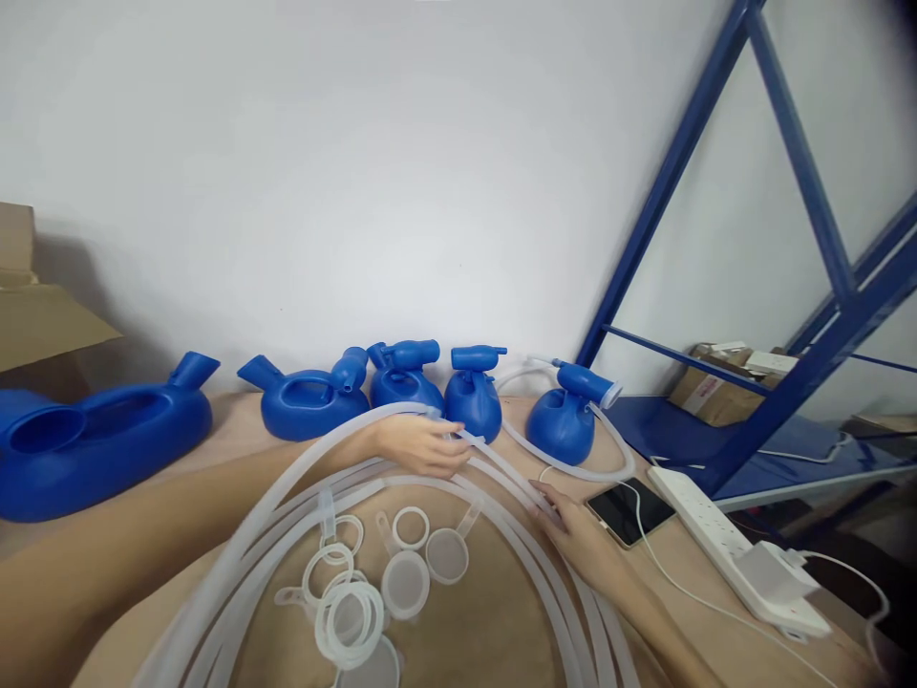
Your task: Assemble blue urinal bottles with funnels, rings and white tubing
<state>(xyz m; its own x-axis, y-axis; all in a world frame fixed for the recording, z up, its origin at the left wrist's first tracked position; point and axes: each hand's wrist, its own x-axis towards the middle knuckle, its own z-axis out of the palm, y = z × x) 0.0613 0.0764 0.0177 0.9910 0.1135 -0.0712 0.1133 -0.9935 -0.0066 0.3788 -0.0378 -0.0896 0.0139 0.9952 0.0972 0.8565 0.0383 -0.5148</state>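
Note:
Several lengths of translucent white plastic hose arch in a loose coil across the table. My left hand reaches in at the coil's top, its fingers closed around a piece of hose near a thin fitting. Farther right, my right hand grips the hose at the coil's right side, thumb and fingers around it. Inside the coil lie translucent strapped caps and white rings, some overlapping. Just behind my left hand stand blue urinal bottles with spouts and handles.
A large blue bottle lies left, near a cardboard box. At right, another blue bottle has a hose attached. A phone, a power strip and white cables lie beside my right arm. A blue metal rack rises behind.

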